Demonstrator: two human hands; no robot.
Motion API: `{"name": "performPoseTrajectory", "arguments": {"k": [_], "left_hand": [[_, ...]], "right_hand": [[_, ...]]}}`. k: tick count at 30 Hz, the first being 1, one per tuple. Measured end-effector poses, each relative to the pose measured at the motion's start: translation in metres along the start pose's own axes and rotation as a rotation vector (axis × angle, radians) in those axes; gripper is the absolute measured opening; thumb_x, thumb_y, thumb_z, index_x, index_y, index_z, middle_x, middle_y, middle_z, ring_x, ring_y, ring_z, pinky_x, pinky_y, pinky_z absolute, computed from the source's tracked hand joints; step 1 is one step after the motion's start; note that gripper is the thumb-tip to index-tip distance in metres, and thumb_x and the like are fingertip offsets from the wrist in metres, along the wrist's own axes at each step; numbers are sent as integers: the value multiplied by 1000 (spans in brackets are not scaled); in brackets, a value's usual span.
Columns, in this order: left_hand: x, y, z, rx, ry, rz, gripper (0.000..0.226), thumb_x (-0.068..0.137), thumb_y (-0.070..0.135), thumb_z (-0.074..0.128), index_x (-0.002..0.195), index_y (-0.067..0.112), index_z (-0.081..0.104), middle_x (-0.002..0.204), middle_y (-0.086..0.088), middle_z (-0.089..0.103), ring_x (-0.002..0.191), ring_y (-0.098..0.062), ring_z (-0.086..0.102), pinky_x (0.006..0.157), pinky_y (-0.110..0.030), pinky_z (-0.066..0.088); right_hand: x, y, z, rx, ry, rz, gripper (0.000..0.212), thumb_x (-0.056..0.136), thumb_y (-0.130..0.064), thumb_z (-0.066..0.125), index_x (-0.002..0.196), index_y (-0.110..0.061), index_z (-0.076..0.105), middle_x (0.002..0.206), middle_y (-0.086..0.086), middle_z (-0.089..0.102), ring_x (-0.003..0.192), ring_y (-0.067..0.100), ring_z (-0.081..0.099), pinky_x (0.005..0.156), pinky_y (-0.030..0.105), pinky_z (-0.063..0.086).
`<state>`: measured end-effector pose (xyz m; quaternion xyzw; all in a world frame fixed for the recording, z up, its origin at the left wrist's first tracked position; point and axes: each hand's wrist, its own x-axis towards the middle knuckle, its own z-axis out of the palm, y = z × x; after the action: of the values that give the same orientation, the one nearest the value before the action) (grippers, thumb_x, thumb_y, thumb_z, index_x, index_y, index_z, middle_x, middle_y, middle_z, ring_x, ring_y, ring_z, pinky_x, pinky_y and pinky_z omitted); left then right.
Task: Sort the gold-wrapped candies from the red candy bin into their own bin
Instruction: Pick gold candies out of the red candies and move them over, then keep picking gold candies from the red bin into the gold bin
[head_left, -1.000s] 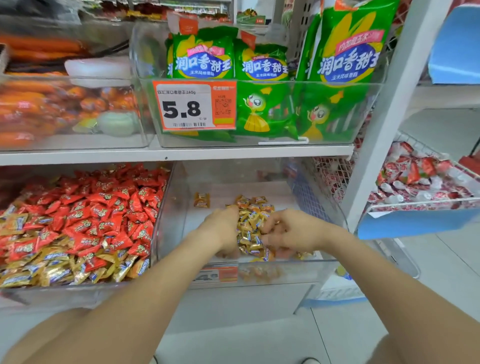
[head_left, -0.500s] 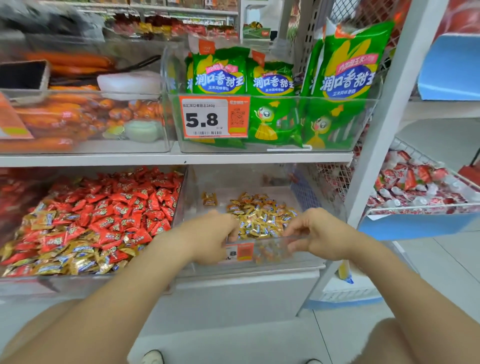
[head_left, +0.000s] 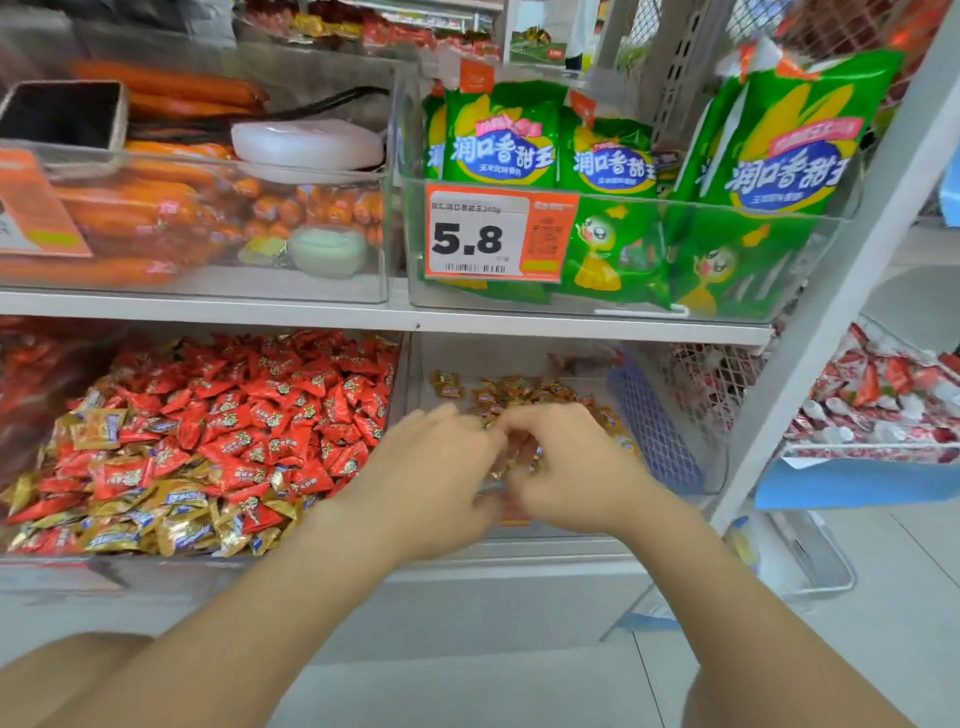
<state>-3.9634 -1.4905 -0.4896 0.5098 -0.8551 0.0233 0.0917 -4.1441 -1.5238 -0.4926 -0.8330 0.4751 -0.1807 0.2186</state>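
Both hands meet over the gold pile in the right-hand bin.

The left hand (head_left: 431, 467) and right hand (head_left: 571, 467) are fingertip to fingertip above the gold-wrapped candies (head_left: 519, 397) lying in the clear bin (head_left: 519, 358). Motion blur smears the fingers, so I cannot tell whether either hand grips a candy. Just to the left, the red candy bin (head_left: 208, 564) is heaped with red candies (head_left: 270, 415), and more gold wrappers (head_left: 171, 527) lie along its front edge. On the shelf above, green snack bags (head_left: 779, 150) stand behind a 5.8 price tag (head_left: 488, 234).
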Motion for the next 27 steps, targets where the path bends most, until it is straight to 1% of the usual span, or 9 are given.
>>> {"name": "performPoseTrajectory", "arguments": {"k": [4,6,8,10,13,17,20,25,27], "left_hand": [[-13,-36,-13,-5,210,49,17,74,35,60,90,31,56,79,13,45,84,-20,44,68,-37,39],[-25,-51,-12,-35,266,43,12,77,33,61,87,30,55,78,13,44,82,-19,43,69,-38,39],[-37,-59,-11,-68,313,49,10,81,30,62,86,29,54,78,13,43,81,-19,42,70,-37,39],[-46,-66,-12,-84,334,69,7,84,29,61,86,27,55,79,12,44,81,-20,43,71,-39,42],[-61,-79,-15,-99,318,52,6,87,30,59,86,26,55,83,8,49,83,-21,44,73,-43,44],[-89,-88,-19,-125,241,42,7,91,35,56,87,30,53,84,11,48,86,-18,44,77,-40,45],[-106,-82,-20,-111,195,30,7,91,39,56,90,33,54,85,14,50,88,-16,45,78,-39,46],[-110,-68,-23,-116,155,3,10,90,38,60,93,34,51,90,13,53,90,-16,47,75,-37,45],[-110,-68,-27,-102,113,-29,9,92,39,58,93,35,50,90,14,53,90,-15,50,74,-37,47]], "right_hand": [[17,-43,22,-17,155,-21,10,77,-27,46,71,-35,47,66,-12,57,68,17,57,63,40,51],[20,-58,30,-60,135,10,9,77,-31,43,74,-36,49,69,-11,58,71,20,59,64,40,52],[17,-66,30,-198,23,102,21,75,-31,48,93,-32,60,85,-7,66,84,25,64,68,37,54],[10,-66,25,-436,-178,226,38,78,-25,60,116,-31,59,108,1,66,102,30,65,77,36,54],[2,-59,27,-510,-288,309,53,81,-14,63,130,-34,56,121,2,61,112,32,62,83,39,54],[6,-43,37,-501,-247,305,36,83,-4,63,104,-33,70,107,0,68,101,27,66,77,38,55],[6,-32,36,-488,-238,271,30,87,-4,62,92,-34,66,101,1,68,91,27,64,77,36,54],[-10,-39,26,-572,-95,153,38,96,-8,59,124,-31,69,114,6,71,108,33,63,76,40,51],[-23,-41,28,-602,-94,137,38,97,-8,58,126,-32,66,112,5,71,107,33,62,73,40,50]]}}
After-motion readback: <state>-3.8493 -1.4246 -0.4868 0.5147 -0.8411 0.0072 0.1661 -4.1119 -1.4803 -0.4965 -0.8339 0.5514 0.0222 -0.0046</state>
